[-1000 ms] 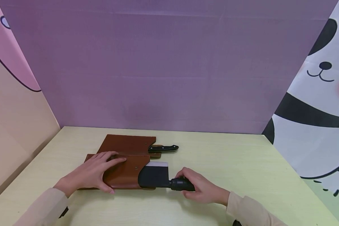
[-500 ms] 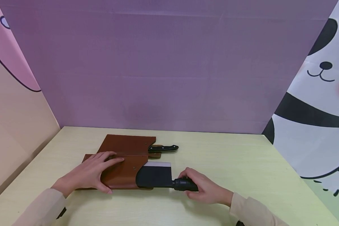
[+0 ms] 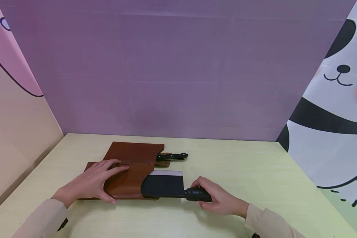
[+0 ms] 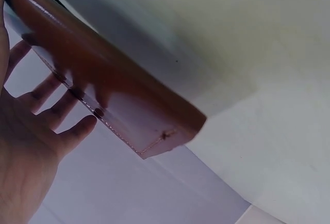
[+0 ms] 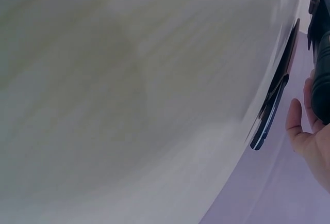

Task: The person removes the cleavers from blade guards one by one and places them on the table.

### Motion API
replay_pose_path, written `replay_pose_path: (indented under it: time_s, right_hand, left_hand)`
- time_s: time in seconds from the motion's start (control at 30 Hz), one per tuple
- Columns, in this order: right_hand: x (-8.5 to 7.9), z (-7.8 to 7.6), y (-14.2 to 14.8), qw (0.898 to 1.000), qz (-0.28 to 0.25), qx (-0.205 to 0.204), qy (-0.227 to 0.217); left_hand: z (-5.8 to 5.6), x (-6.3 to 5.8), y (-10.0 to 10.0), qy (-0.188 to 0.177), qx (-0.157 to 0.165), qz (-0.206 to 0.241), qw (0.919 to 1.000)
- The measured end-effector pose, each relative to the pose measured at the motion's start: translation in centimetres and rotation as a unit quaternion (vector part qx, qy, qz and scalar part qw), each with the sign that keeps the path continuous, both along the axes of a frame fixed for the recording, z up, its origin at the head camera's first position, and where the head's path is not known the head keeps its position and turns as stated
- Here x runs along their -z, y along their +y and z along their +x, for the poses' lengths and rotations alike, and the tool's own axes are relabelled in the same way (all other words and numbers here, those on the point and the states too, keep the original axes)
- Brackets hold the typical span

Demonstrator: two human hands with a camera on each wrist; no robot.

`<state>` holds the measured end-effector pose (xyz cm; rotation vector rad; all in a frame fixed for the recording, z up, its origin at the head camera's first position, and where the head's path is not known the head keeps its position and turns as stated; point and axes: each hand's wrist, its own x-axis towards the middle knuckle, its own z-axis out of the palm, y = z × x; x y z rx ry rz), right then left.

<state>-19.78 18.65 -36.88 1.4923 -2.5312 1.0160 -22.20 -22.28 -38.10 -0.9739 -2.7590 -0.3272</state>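
Note:
A brown leather sheath (image 3: pixel 125 183) lies at the front of the table, covering part of a black-bladed cleaver (image 3: pixel 163 185). My left hand (image 3: pixel 92 180) holds the sheath across its width, with the thumb at the near edge and the fingers spread over the far side. The left wrist view shows those fingers along the stitched edge of the glossy sheath (image 4: pixel 103 74). My right hand (image 3: pixel 217 198) grips the cleaver's black handle (image 3: pixel 197 194). Much of the blade shows outside the sheath mouth, its silvery edge facing away from me; the rest is hidden inside.
Right behind lies a second brown leather sheath (image 3: pixel 134 151), which the front one partly overlaps in the head view. A smaller knife's black riveted handle (image 3: pixel 174 156) sticks out of it to the right. The pale table (image 3: pixel 256 172) meets a purple backdrop (image 3: pixel 172 82).
The right hand has drawn the cleaver rightward, while the left hand and front sheath have shifted slightly left. More of the blade shows. The rear sheath and small knife have stayed put.

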Motion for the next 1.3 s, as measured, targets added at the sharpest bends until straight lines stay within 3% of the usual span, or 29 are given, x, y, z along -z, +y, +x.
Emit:
replay_pose_path:
  time_s: [0.3, 1.3]
  right_hand:
    - [2.5, -1.6, 1.5, 1.000, 0.008, 0.005, -0.004]
    - [2.2, -1.3, 3.2, 1.000, 0.007, 0.010, 0.004]
  left_hand:
    - [-0.1, 0.3, -0.5, -0.001, -0.006, 0.005, 1.0000]
    - [-0.2, 0.7, -1.8, -0.002, -0.021, 0.007, 0.9997]
